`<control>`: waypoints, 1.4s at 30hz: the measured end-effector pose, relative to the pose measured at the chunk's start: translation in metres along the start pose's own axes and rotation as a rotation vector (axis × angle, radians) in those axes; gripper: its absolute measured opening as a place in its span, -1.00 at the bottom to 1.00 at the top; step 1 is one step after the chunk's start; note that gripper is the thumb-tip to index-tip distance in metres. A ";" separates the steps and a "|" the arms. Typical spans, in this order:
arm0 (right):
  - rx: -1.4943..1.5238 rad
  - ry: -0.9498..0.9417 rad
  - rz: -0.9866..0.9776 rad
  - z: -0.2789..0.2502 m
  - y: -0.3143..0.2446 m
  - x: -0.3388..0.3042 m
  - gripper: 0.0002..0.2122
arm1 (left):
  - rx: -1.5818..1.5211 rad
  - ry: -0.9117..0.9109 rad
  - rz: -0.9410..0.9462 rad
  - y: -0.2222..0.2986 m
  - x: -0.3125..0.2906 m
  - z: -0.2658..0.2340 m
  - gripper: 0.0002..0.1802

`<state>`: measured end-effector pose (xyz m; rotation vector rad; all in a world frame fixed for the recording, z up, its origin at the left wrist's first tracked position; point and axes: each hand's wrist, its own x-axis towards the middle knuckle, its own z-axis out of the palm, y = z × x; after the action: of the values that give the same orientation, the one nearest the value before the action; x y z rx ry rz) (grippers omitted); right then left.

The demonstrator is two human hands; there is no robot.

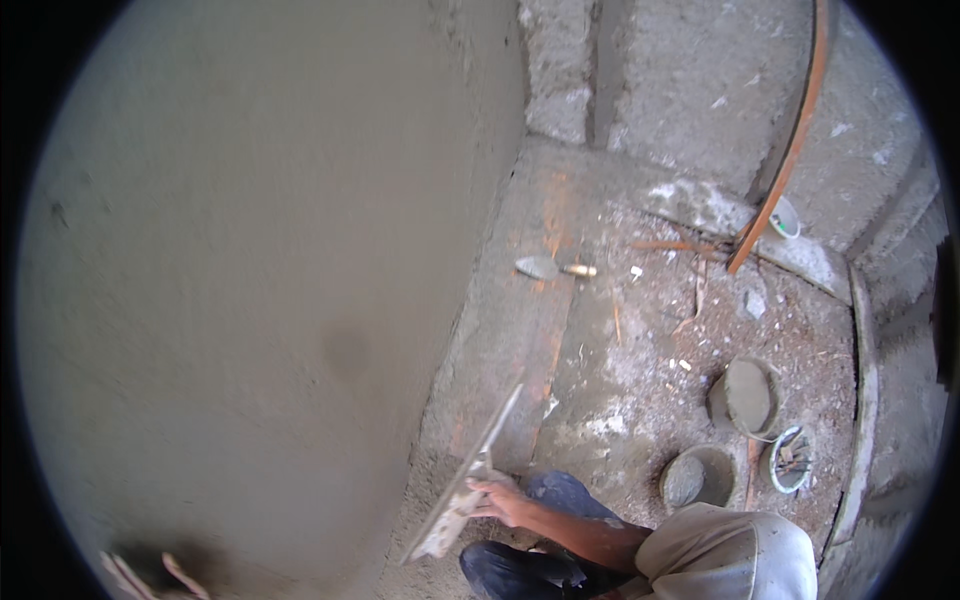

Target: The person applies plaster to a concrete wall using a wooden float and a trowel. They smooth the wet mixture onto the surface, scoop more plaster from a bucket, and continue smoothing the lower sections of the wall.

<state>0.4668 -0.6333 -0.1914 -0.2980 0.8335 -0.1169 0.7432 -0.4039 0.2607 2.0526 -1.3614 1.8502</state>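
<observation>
If the right hand (500,500), closed around the float (448,520) at lower centre, tilts too much, the float's edge may scratch the wall (250,250) at left. The left fingers (184,577), at lower left, look apart; one cannot tell if they hold something

Right hand (493,499) curled shut, bare forearm (575,527) leftward

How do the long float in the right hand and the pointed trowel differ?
The float is long and straight-edged; the trowel has a pointed blade. The float is held tilted in the right hand; the trowel lies unheld. Both are hand tools.
</observation>
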 end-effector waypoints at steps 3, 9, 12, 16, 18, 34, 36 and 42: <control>-0.113 0.238 -0.356 -0.034 -0.069 -0.067 -0.65 | -0.233 -0.298 -0.191 0.083 -0.002 -0.011 -0.22; -0.446 0.716 -0.711 -0.030 -0.204 -0.248 -0.72 | -1.229 -0.811 -0.516 0.299 -0.005 -0.067 -0.27; -0.410 0.714 -0.726 0.016 -0.247 -0.326 -0.70 | -1.519 -0.910 -0.460 0.361 0.091 -0.101 -0.24; -0.255 0.747 -0.730 0.015 -0.306 -0.406 -0.67 | -1.608 -0.966 -0.246 0.458 0.177 -0.109 -0.25; -0.195 0.735 -0.706 0.003 -0.326 -0.414 -0.69 | -1.496 -0.925 -0.050 0.500 0.184 -0.096 -0.28; -0.240 0.402 -0.578 -0.044 -0.640 -0.431 -0.81 | -1.215 -0.683 -0.137 0.713 0.381 0.066 -0.44; -0.558 0.188 -0.509 -0.039 -0.671 -0.428 -0.85 | -1.273 -0.790 -0.410 0.713 0.396 0.090 -0.43; -1.504 -0.103 -0.137 -0.110 -0.749 -0.370 -0.82 | -1.398 -0.801 -0.759 0.707 0.416 0.169 -0.43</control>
<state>0.1484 -1.2891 0.2302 -1.7535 0.6580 0.4334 0.3854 -1.1594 0.2115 1.8536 -1.0646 -0.3309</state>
